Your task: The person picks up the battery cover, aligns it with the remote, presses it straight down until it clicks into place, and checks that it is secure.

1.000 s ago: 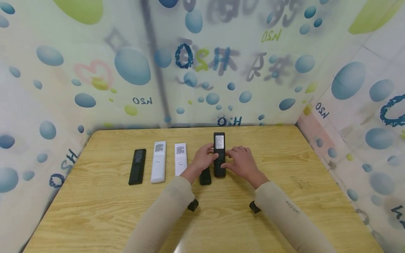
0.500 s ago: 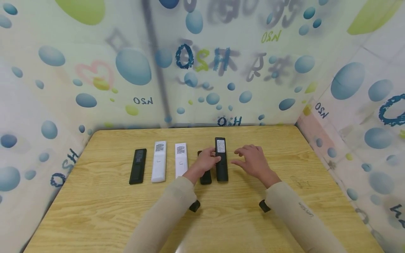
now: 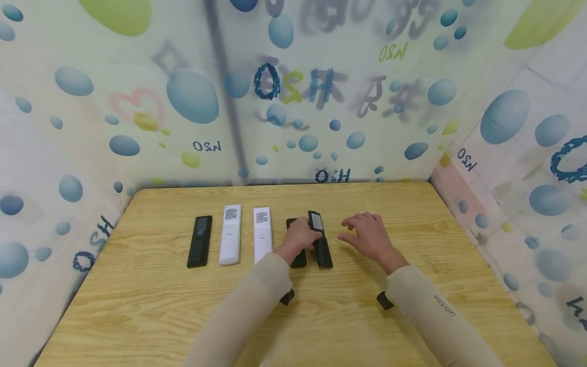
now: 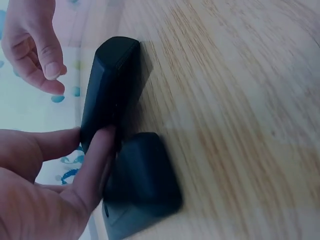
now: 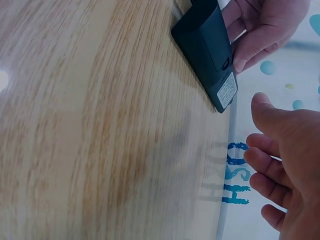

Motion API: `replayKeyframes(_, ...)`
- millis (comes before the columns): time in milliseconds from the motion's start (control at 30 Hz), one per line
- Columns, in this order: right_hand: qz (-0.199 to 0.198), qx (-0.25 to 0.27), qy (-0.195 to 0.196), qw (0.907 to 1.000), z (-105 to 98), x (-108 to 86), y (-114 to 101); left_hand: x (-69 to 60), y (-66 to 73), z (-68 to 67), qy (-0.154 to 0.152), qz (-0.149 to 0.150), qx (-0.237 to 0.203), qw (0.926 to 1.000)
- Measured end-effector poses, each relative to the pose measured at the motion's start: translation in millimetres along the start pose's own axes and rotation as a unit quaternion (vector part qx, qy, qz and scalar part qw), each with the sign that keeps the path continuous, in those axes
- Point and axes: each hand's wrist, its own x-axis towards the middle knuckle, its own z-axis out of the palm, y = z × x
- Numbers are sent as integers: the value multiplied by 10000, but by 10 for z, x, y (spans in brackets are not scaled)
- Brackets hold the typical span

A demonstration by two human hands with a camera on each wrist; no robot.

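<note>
My left hand (image 3: 300,235) pinches a black remote control (image 3: 323,253) between thumb and fingers. The remote lies back side up, its white label toward the far end, and it slants and tilts a little in the head view. Just left of it, a second black remote control (image 3: 299,260) is partly hidden under that hand. In the left wrist view the pinched remote (image 4: 107,85) is beside this second one (image 4: 145,175). My right hand (image 3: 367,235) hovers right of the pinched remote, apart from it, fingers loosely bent with nothing in them.
Further left on the wooden table (image 3: 137,306) lie two white remote controls, one (image 3: 263,234) beside the other (image 3: 230,234), then another black remote control (image 3: 199,242). All are roughly in a row. A patterned wall covering (image 3: 293,127) stands behind the table's far edge.
My right hand has let go of the black remote and moved right. My left hand has drawn that remote slightly nearer and turned it so its far end points left.
</note>
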Motion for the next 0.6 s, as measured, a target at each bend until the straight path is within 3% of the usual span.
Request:
replayKeyframes(167, 48, 30, -36, 10000, 16, -1, 0, -7, 35, 8, 314, 84, 925, 9952)
replayKeyframes(267, 55, 46, -36, 10000, 16, 0, 0, -19, 55, -11, 346, 107, 1222, 9918)
replayKeyframes(500, 89, 7, -142, 9999, -3, 8, 24, -37, 76, -120, -6, -28, 1144, 9934)
replayKeyframes(600, 99, -41, -219, 9997, -19, 16, 43, -71, 98, -202, -87, 167, 1200, 9926)
